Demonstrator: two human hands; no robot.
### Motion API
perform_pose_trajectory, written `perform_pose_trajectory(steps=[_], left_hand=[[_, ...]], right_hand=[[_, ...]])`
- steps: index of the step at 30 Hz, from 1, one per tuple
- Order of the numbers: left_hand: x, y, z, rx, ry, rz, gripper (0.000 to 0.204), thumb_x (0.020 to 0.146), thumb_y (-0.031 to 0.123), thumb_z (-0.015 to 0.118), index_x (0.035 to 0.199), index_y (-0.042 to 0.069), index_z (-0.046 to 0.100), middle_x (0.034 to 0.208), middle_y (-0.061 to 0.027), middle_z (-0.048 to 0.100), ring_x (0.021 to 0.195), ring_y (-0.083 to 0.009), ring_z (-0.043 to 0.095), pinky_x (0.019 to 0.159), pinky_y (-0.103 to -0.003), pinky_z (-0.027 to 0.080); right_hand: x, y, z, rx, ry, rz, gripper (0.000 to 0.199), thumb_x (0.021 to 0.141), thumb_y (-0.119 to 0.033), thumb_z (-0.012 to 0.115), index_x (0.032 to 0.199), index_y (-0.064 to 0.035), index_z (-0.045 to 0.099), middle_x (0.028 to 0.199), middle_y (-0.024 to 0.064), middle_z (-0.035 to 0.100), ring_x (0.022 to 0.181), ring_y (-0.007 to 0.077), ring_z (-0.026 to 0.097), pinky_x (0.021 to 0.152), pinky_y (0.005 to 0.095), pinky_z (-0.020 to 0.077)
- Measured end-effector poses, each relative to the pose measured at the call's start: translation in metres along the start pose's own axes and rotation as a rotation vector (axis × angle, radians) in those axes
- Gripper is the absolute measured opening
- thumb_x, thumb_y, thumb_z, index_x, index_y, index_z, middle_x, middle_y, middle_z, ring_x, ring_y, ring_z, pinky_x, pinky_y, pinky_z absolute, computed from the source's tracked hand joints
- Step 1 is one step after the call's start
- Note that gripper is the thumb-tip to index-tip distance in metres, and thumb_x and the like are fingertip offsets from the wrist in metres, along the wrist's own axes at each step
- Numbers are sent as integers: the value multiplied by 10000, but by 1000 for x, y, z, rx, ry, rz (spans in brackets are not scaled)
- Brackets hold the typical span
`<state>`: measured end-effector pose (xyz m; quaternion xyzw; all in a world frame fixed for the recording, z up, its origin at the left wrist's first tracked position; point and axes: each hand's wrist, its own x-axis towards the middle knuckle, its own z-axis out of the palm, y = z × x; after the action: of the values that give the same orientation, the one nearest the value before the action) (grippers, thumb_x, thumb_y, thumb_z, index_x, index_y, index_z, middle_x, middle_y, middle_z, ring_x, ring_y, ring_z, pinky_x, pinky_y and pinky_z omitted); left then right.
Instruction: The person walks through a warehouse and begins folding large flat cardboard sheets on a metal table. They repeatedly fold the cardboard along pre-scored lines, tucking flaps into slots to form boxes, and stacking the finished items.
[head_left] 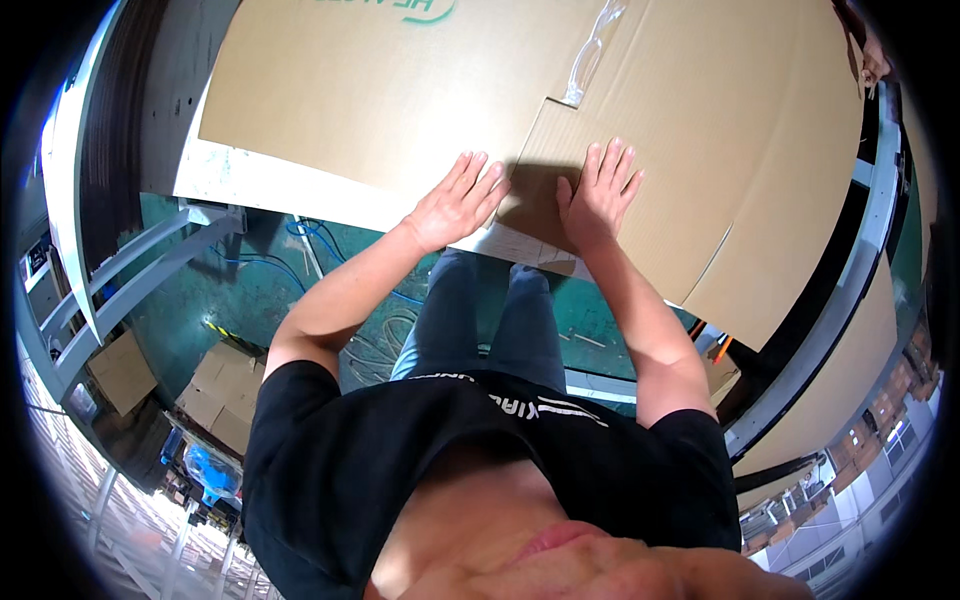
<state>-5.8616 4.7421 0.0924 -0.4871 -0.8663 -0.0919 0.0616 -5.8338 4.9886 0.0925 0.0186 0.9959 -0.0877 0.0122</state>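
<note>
A large flat cardboard sheet (370, 110) lies across a white work table (290, 182) in front of me. My left hand (455, 205) rests palm down near the sheet's front edge, fingers extended and holding nothing. To its right, my right hand (600, 195) lies flat on the cardboard with its fingers spread. Between the hands, a cut line and a flap step mark the board. Clear tape (588, 60) runs along a seam beyond the right hand. Green print shows at the far edge of the sheet.
A metal frame rail (865, 250) curves along the right side. At the upper right edge, part of another person's hand (875, 62) shows. Blue hoses (315, 235) lie on the green floor under the table. Cardboard boxes (225, 385) stand at lower left.
</note>
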Motion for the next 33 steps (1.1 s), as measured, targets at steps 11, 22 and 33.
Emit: perform_pose_trajectory(steps=[11,22,33], left_hand=[[10,-9,24,-124,132,50,467,758,187,647,1208,94,570,1344,-129,473,1252,-347,438,1023,-489,418],[-12,-43,-12,-56,-227,298,583,828,181,513,1386,56,401,1434,-162,394,1329,-392,358,1103,-537,292],[2,-28,1,-6,-38,221,376,835,191,508,1158,41,629,1285,-204,526,1180,-445,507,963,-544,464]], right_hand=[[13,14,12,-107,-67,19,766,860,-474,507,1435,-18,288,1539,200,133,1426,402,40,1123,581,1],[2,9,1,-9,-104,-70,768,838,-440,571,1402,14,314,1490,264,204,1378,475,151,1084,637,97],[12,14,-3,-17,-289,-42,812,797,-409,602,1387,57,294,1470,265,207,1372,453,149,1090,615,101]])
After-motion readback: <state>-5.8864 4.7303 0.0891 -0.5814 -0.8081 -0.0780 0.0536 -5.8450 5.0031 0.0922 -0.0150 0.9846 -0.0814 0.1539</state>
